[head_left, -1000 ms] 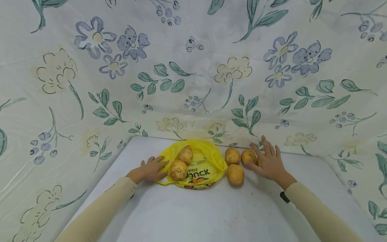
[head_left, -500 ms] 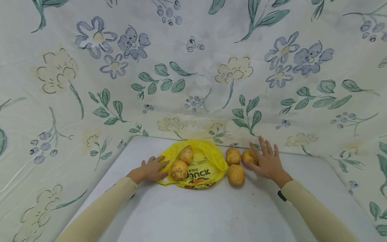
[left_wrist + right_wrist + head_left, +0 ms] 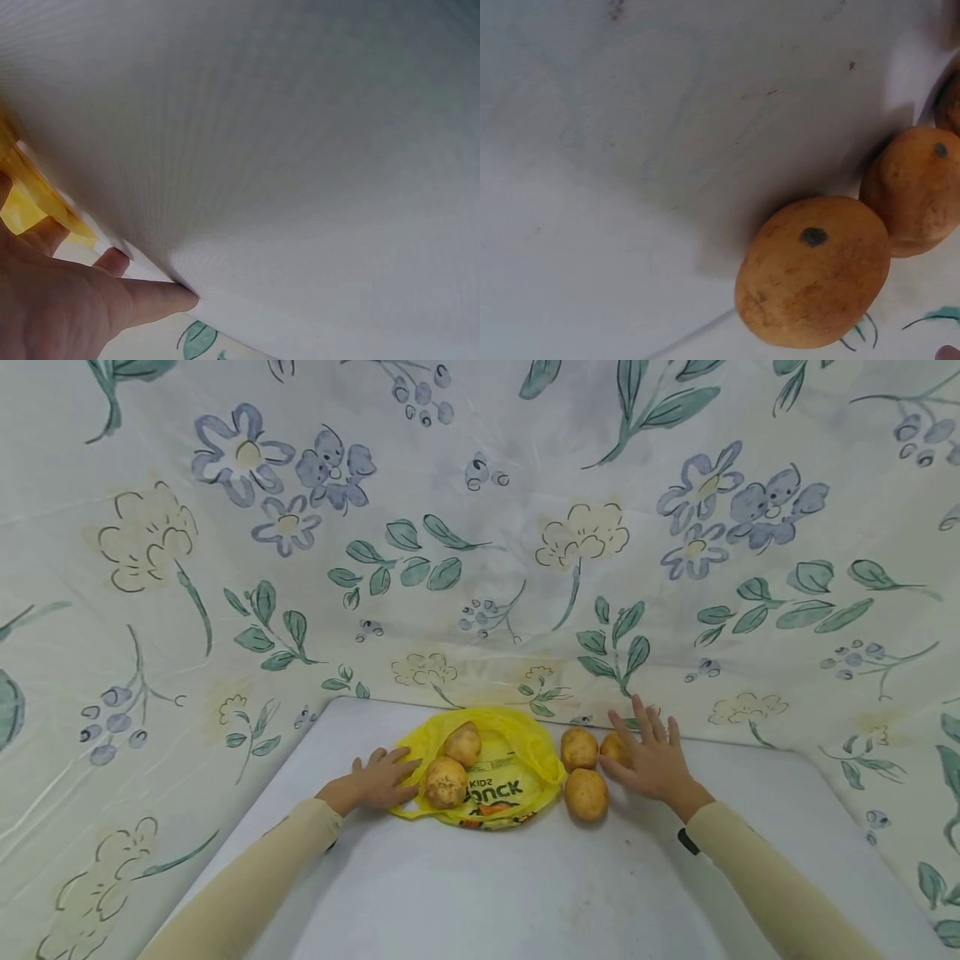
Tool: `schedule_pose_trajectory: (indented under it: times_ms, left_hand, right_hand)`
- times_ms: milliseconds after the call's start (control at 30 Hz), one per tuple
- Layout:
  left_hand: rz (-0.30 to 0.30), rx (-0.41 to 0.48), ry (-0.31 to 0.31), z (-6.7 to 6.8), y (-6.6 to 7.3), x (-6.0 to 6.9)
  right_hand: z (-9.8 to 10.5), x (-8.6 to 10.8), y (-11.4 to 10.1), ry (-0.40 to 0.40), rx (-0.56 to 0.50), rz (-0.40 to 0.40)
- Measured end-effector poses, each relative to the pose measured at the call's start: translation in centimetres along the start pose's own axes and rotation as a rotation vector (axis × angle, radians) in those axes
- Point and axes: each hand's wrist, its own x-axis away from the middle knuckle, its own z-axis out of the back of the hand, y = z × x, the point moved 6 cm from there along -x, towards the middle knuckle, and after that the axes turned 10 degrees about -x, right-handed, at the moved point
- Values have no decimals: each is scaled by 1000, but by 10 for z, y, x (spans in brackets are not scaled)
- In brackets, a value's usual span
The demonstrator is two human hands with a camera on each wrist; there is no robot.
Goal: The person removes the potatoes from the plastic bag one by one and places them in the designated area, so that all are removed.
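The left hand (image 3: pixel 381 780) lies with its fingers spread on the left edge of a yellow plastic bag (image 3: pixel 534 752). Two potatoes, one at the back (image 3: pixel 462 744) and one nearer (image 3: pixel 446 782), rest on the bag. In the left wrist view, the thumb and fingers of the left hand (image 3: pixel 67 300) are beside yellow plastic (image 3: pixel 34 191). The right hand (image 3: pixel 651 760) has its fingers spread at a potato (image 3: pixel 615 749), partly covering it; whether they touch is unclear. Two more potatoes (image 3: pixel 579 748) (image 3: pixel 587 795) stand just left. The right wrist view shows potatoes (image 3: pixel 814 271) close up, with one fingertip at the corner.
A white table (image 3: pixel 480 893) carries everything, with small dark specks on its surface at the right. Patterned floral sheeting (image 3: pixel 495 585) rises behind the table and along both sides. A dark band or device (image 3: pixel 687 841) shows under the right sleeve (image 3: pixel 765 868).
The right hand has shifted slightly left, covering more of the rightmost potato from the front. The left hand, the bag and the potatoes look the same, apart from a slight shift of the view.
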Motion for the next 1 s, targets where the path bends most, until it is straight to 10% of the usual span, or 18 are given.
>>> schedule_pose_trajectory:
  times_ms: [1000]
  left_hand:
    - [-1, -8, -3, 1, 0, 2]
  right_hand:
    - [-19, -26, -50, -85, 32, 93]
